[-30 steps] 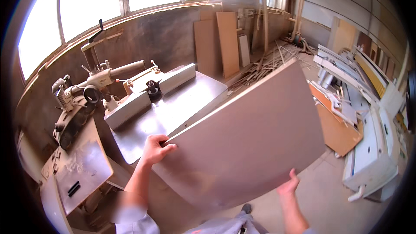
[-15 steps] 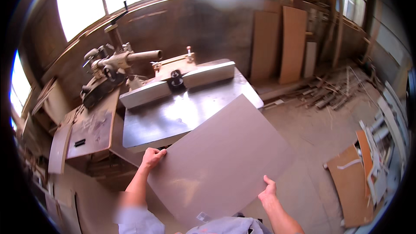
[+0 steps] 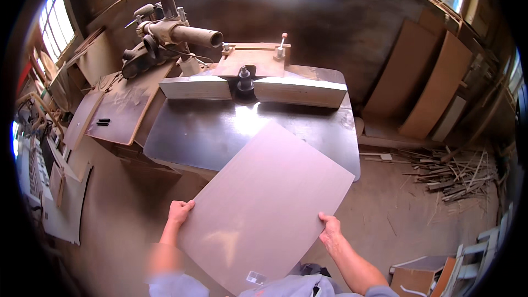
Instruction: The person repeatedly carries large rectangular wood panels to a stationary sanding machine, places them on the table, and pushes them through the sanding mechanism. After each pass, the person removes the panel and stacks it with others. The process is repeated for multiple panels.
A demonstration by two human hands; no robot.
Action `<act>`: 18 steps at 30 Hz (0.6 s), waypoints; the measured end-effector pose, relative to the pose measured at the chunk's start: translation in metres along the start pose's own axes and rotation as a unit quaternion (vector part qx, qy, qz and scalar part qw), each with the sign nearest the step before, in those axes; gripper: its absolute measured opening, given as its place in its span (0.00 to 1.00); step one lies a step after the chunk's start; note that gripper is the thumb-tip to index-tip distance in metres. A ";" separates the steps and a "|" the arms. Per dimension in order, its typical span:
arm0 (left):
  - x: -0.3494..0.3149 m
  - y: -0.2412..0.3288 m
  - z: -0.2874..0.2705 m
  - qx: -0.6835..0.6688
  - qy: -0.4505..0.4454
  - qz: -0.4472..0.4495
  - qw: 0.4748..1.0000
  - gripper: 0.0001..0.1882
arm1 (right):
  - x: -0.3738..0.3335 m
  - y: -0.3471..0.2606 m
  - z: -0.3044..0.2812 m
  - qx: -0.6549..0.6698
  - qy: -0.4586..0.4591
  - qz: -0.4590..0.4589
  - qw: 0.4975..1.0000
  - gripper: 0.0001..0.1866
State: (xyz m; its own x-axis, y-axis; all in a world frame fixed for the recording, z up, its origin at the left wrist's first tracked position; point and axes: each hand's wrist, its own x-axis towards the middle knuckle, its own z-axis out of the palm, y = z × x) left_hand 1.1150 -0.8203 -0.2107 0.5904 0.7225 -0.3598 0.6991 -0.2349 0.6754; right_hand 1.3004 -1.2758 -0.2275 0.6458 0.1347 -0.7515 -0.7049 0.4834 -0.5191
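A large flat greyish panel [image 3: 269, 198] with a small white label near its near corner is held in front of my body. My left hand [image 3: 179, 212] grips its left edge, thumb on top. On the right edge my right hand [image 3: 330, 227] holds it the same way, fingers out of sight underneath. The panel's far corner overlaps the shiny metal table [image 3: 192, 132] of a spindle machine; whether it touches the table I cannot tell. Behind stand a pale wooden fence in two parts [image 3: 300, 91] and the dark upright spindle [image 3: 245, 83] in the gap between them.
A power feeder with a pipe-like arm [image 3: 192, 35] stands over a wooden side table [image 3: 124, 107] at left. Brown boards [image 3: 434, 88] lean on the back wall. Scrap strips [image 3: 462, 176] lie on the floor at right, with offcuts [image 3: 423, 275] nearer me.
The view has swung right and closer to the machine. The panel has turned slightly, its far corner now further over the metal table. Both hands keep their grip on its edges.
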 end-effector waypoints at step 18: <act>-0.138 0.007 0.121 -0.084 0.094 -0.151 0.980 0.23 | 0.099 -0.228 0.012 -0.631 -0.257 -0.465 0.565 0.12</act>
State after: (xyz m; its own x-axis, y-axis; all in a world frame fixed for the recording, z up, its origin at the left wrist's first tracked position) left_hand 1.0875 -1.0001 -0.2348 0.2707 0.8529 -0.4463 0.7448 0.1082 0.6585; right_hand 1.5288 -1.3627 -0.1787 0.6808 0.7200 0.1350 0.5714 -0.4066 -0.7128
